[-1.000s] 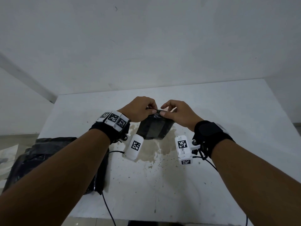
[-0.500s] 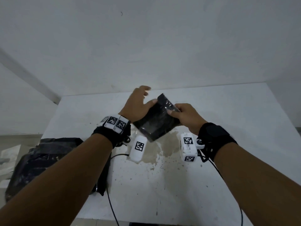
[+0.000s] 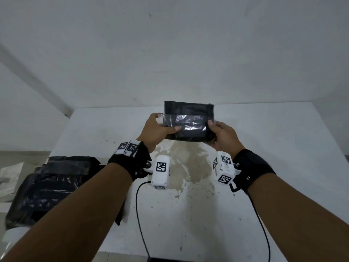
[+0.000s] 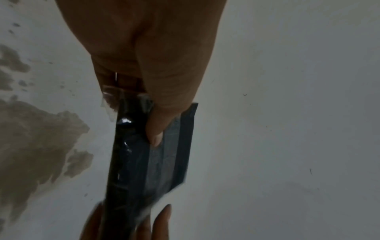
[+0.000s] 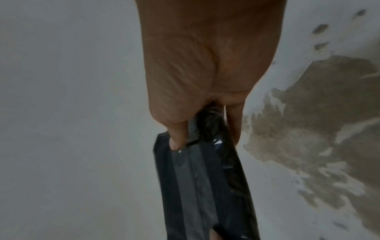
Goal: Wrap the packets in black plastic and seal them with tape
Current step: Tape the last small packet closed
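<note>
The wrapped packet (image 3: 188, 121) had turned from a tilt to face the person, lifted above the stained table (image 3: 264, 148) — left hand (image 3: 156, 130) and right hand (image 3: 223, 137) pinched its ends, tape (image 3: 186, 123) across its front — likely a seal check.

Bare workroom — stained white table (image 3: 264, 167), blank walls (image 3: 170, 53).

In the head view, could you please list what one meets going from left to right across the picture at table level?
Pile of black plastic → left hand → wrapped black packet, held up above the stained white table → right hand.
</note>
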Action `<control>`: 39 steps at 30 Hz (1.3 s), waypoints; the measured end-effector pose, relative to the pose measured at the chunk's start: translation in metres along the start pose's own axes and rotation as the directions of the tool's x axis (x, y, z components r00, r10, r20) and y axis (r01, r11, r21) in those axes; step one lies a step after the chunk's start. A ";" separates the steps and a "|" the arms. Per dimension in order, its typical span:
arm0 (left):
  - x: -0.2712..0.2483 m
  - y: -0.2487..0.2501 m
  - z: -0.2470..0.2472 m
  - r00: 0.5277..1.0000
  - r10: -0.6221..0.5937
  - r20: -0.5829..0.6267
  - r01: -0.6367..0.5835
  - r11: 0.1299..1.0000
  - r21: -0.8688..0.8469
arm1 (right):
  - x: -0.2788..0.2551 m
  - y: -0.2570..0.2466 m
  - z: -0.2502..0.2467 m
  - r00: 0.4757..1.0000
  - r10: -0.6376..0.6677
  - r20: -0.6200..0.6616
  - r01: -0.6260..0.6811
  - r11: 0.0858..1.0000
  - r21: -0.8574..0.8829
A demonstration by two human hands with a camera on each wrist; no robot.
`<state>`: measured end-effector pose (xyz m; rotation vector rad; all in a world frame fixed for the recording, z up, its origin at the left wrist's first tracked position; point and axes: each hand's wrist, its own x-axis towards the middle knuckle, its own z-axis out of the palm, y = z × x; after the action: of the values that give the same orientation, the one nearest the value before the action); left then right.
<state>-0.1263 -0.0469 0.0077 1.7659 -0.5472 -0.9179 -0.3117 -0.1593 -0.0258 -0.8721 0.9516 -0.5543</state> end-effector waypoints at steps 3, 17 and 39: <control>0.002 0.007 -0.009 0.993 0.072 0.095 -0.099 0.943 0.319 | 0.002 -0.010 -0.001 0.960 -0.267 -0.083 0.185 0.827 -0.531; -0.005 0.005 -0.001 0.852 0.513 -0.101 -0.425 0.792 0.438 | -0.003 -0.021 0.024 0.927 -0.135 0.350 0.319 0.773 -0.548; -0.006 0.013 0.002 0.992 0.118 -0.037 -0.119 0.992 -0.032 | -0.009 0.000 0.022 0.918 -0.025 0.395 0.218 0.865 -0.452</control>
<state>-0.1307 -0.0486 0.0218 1.6971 -0.6036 -0.8080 -0.2970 -0.1448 -0.0151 -1.4514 0.6860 -0.2304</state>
